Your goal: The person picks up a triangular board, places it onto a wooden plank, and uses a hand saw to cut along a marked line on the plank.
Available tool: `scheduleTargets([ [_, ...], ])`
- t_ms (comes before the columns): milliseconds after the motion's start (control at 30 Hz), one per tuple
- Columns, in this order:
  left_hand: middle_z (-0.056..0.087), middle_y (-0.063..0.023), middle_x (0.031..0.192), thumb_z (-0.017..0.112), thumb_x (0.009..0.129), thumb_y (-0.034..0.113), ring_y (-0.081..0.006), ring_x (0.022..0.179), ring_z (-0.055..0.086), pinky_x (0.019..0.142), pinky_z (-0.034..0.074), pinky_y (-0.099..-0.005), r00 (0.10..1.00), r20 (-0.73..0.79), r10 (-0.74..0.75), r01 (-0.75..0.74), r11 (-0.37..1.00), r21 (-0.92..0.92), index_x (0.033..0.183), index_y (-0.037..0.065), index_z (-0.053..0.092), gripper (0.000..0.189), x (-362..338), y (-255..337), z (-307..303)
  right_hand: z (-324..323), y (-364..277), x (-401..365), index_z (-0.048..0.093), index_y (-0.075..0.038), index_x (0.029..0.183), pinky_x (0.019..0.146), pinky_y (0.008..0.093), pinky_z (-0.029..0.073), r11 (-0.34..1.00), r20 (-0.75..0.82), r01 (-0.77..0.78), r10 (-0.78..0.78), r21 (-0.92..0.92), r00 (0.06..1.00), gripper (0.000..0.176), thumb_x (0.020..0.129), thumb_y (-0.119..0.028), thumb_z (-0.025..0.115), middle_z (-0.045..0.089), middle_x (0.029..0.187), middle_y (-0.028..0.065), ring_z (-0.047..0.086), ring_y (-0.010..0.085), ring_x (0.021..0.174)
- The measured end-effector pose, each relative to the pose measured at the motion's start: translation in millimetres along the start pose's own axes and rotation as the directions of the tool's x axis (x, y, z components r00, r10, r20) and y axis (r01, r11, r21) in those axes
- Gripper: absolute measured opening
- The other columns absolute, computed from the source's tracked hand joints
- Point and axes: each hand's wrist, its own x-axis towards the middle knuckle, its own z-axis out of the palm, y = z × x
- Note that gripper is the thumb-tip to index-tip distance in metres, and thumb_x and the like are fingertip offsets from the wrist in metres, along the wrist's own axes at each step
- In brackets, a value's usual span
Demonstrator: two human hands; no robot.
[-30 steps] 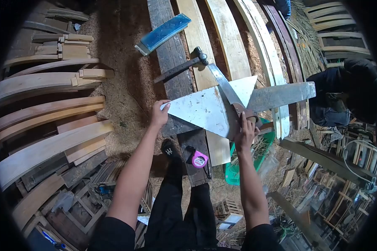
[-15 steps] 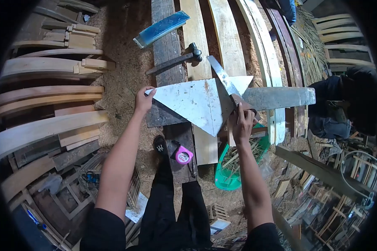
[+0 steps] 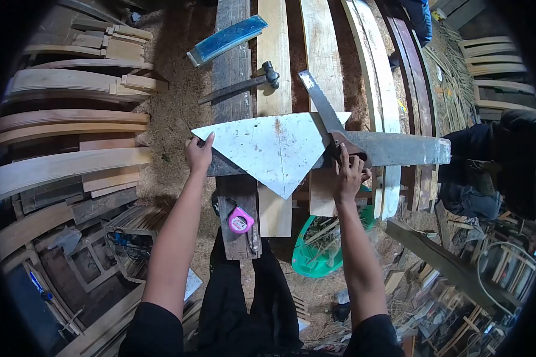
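Observation:
A white triangular board (image 3: 262,143), stained and with a line down it, lies across the planks. My left hand (image 3: 199,153) is closed on its left corner, thumb on top. In my right hand (image 3: 349,172) is the brown handle of a handsaw (image 3: 320,102). Its toothed blade points up and left, over the board's right end. Some fingers of that hand are partly hidden. Under the board runs a grey plank (image 3: 399,147), reaching out to the right. Beyond the board lies a hammer (image 3: 270,76).
A pink tape measure (image 3: 240,220) sits on a dark plank near my legs. A green basket (image 3: 302,265) with scraps stands below my right hand. A blue-topped block (image 3: 229,40) lies farther off. Curved wooden pieces (image 3: 71,122) line the left; another person (image 3: 488,166) is at right.
The view has shifted slightly. The handsaw has moved right relative to the white board, nearer its right end. My left hand stays at the board's left corner.

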Motion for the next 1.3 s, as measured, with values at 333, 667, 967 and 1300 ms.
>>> scheduleTargets([
  [333,0.068,-0.0129,0.115,0.078,0.095,0.031,-0.0217,0.092,0.067,0.079,0.054,-0.0366,0.994,0.091,-0.065,0.089,0.955,-0.283,0.108,-0.005,0.067,0.04,-23,36,-35,-19,-17,3,0.064,-0.016,0.121,0.089,0.044,0.034,0.986,-0.102,0.012,0.005,0.166,0.995,0.029,0.095,-0.028,0.071,0.057,0.099,0.0068,0.056,0.0254,0.1],
  [667,0.067,-0.0181,0.119,0.061,0.105,0.014,-0.028,0.099,0.071,0.085,0.063,-0.0434,0.854,0.48,-0.199,0.494,0.6,-0.629,0.129,0.0,0.05,0.029,-10,31,-28,0,-68,-12,0.066,0.006,0.087,0.071,0.0428,0.053,0.405,0.443,-0.697,0.559,0.592,0.701,0.041,0.096,-0.034,0.073,0.073,0.078,0.0205,0.072,0.0326,0.072],
  [967,0.065,-0.0179,0.121,0.059,0.106,0.012,-0.0301,0.105,0.069,0.09,0.061,-0.0473,0.829,0.522,-0.201,0.539,0.536,-0.65,0.127,0.001,0.05,0.026,-8,29,-29,16,-84,-24,0.067,0.005,0.095,0.056,0.03,0.051,0.191,0.643,-0.779,0.467,0.597,0.607,0.035,0.095,-0.028,0.078,0.069,0.078,0.0098,0.063,0.0132,0.062],
  [1300,0.067,-0.0177,0.112,0.069,0.1,0.014,-0.0246,0.09,0.072,0.066,0.064,-0.0349,0.822,0.512,-0.25,0.546,0.604,-0.581,0.128,0.0,0.045,0.04,-22,-2,-63,5,-99,-50,0.067,0.001,0.101,0.058,0.0264,0.043,-0.242,0.822,-0.795,0.299,0.557,0.485,0.02,0.1,-0.018,0.071,0.064,0.081,0.0009,0.051,0.0083,0.065],
])
